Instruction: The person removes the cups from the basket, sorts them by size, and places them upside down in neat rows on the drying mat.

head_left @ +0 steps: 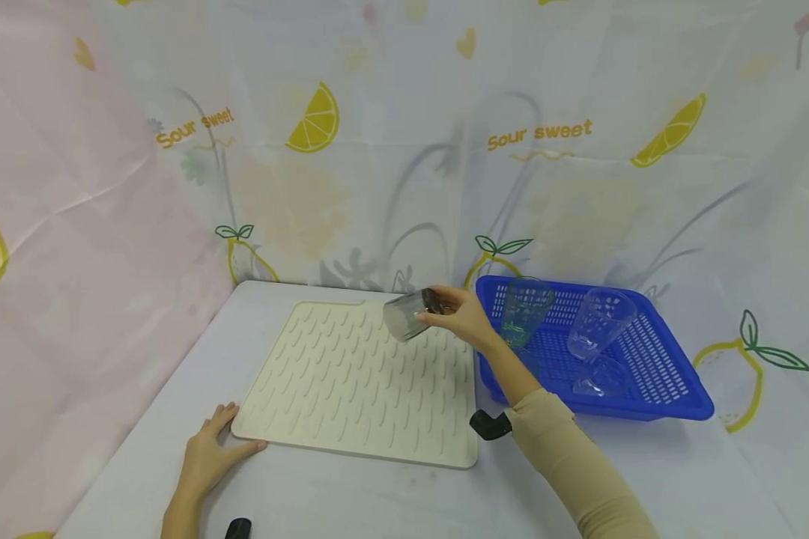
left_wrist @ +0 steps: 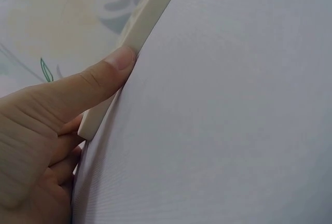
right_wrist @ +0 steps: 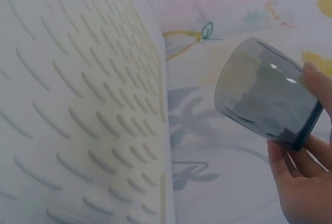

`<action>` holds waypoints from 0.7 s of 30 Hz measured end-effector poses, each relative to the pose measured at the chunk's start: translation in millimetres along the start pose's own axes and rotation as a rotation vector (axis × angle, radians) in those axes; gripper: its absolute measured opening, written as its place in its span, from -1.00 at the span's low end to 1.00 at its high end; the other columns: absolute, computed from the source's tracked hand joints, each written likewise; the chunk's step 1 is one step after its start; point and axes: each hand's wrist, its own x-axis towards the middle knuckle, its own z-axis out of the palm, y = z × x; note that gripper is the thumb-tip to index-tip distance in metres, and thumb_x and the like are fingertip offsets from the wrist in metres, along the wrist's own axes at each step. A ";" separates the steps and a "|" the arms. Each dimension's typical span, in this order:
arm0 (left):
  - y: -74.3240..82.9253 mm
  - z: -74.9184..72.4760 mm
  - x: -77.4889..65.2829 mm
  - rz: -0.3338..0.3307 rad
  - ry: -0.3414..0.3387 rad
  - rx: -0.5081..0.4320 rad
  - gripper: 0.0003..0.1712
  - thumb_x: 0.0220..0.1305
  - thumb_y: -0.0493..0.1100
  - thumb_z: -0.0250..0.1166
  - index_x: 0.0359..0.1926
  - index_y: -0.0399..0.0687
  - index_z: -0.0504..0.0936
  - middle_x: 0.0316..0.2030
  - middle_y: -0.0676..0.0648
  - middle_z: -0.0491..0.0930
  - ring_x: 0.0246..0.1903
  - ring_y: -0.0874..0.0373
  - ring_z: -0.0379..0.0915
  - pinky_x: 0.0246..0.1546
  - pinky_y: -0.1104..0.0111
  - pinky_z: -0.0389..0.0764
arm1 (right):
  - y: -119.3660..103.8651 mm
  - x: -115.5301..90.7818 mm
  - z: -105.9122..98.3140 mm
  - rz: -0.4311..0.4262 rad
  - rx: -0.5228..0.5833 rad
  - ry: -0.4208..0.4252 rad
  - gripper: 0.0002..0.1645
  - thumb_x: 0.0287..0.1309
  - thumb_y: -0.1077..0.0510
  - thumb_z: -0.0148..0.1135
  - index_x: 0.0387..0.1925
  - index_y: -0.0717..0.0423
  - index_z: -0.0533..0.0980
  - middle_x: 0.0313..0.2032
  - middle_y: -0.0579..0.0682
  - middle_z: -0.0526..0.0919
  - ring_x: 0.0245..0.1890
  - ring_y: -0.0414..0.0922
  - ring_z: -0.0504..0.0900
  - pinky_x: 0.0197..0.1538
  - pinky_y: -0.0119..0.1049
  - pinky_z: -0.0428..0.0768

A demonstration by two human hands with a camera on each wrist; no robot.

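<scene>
My right hand (head_left: 461, 314) grips a grey-tinted glass tumbler (head_left: 404, 316) by its thick dark base, above the far right part of a cream drying mat (head_left: 350, 389). The tumbler is tilted, its mouth pointing left and down. In the right wrist view the fingers and thumb wrap the base end of the tumbler (right_wrist: 262, 94), with the ridged mat (right_wrist: 78, 89) beside it. At the mat's near left corner my left hand (head_left: 205, 453) holds the edge. Its thumb (left_wrist: 122, 58) presses the front side while the other fingers sit around the corner, partly hidden.
Right of the mat stands a blue perforated plastic basket (head_left: 674, 352). It holds a green-tinted glass (head_left: 527, 307), a clear glass (head_left: 601, 322) and a clear glass lying low (head_left: 603, 376). A lemon-print cloth (head_left: 377, 187) hangs behind the white-covered table (head_left: 350, 501).
</scene>
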 end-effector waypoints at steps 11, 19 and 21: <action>3.0 0.0 0.0 0.003 0.007 0.003 -0.02 -0.18 -0.06 0.54 0.18 -0.54 0.31 0.26 -0.46 0.17 0.30 -0.42 -0.04 0.28 -0.26 -0.02 | 2.6 25.2 22.4 -0.003 0.020 -0.018 -0.32 -0.02 0.26 0.39 0.18 0.29 0.41 0.06 0.23 0.55 -0.01 0.07 0.58 -0.04 -0.25 0.65; 2.8 0.0 0.0 -0.006 0.008 0.021 -0.02 -0.18 -0.06 0.54 0.17 -0.55 0.32 0.25 -0.46 0.18 0.29 -0.44 -0.03 0.26 -0.28 0.00 | 6.0 42.7 46.7 0.029 0.010 -0.046 -0.25 0.00 0.22 0.39 0.23 0.34 0.34 0.10 0.23 0.52 0.02 0.07 0.55 0.01 -0.25 0.62; 2.9 -0.3 -0.2 -0.011 0.002 0.018 -0.03 -0.18 -0.06 0.54 0.17 -0.55 0.31 0.25 -0.46 0.17 0.29 -0.43 -0.04 0.27 -0.28 -0.01 | 5.3 47.9 53.2 0.041 -0.003 -0.048 -0.25 -0.01 0.21 0.40 0.22 0.34 0.35 0.10 0.22 0.52 0.02 0.07 0.55 0.02 -0.25 0.62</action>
